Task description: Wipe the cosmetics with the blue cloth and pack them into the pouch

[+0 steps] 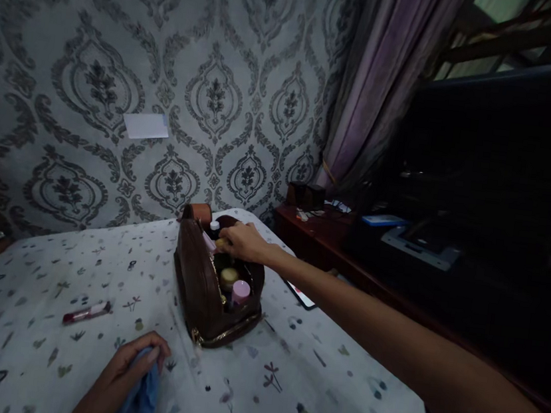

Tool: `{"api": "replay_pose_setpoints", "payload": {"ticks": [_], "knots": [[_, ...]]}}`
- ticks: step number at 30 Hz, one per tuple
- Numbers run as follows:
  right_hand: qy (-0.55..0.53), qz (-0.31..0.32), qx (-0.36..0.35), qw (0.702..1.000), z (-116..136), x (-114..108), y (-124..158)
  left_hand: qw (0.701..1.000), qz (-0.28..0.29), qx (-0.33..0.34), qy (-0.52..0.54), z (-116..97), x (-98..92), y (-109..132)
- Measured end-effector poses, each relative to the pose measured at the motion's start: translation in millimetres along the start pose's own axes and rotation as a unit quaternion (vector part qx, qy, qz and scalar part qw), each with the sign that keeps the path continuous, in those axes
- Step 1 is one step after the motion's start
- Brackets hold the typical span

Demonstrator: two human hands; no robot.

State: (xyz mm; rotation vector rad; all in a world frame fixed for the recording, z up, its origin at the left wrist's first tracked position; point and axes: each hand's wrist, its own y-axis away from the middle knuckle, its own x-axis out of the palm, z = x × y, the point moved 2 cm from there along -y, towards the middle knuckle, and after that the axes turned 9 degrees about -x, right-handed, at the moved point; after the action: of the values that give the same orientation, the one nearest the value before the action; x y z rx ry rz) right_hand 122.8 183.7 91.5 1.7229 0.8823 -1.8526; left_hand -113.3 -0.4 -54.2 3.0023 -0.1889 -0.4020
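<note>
A brown zip-up cosmetics bag (190, 283) stands unzipped on a white patterned cloth (344, 382). My right hand (245, 241) reaches into its far end with fingers curled, and a yellowish thing shows at the fingertips, too dim to name. Inside the bag sit a pink-lidded jar (241, 290), a gold-lidded jar (229, 277) and a white-capped bottle (214, 226). Low in front of the bag, my left hand (128, 366) is closed round a blue cloth (146, 392). To the left lies a dark red lip gloss tube (86, 312).
A phone (301, 295) lies partly hidden behind my right forearm. A dark red wooden table (307, 230) at the right carries small boxes (305, 195) and a blue-edged flat object (385, 220). Patterned wallpaper rises behind, beside a purple curtain (376, 78).
</note>
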Motion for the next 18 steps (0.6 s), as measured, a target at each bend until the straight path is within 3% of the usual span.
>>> {"api": "replay_pose_setpoints", "payload": {"ticks": [5,11,18], "knots": [[-0.001,0.026,-0.012,1.000,-6.3,-1.6,-3.2,1.000,0.022,-0.009,-0.014,0.7,-0.2,-0.8],[0.005,0.011,-0.022,1.000,-7.5,0.9,-8.4,1.000,-0.027,-0.009,-0.001,-8.9,6.2,4.9],[0.011,0.000,-0.014,1.000,-4.0,-0.2,-14.3,1.000,-0.003,-0.001,-0.022,-3.2,3.3,1.5]]}}
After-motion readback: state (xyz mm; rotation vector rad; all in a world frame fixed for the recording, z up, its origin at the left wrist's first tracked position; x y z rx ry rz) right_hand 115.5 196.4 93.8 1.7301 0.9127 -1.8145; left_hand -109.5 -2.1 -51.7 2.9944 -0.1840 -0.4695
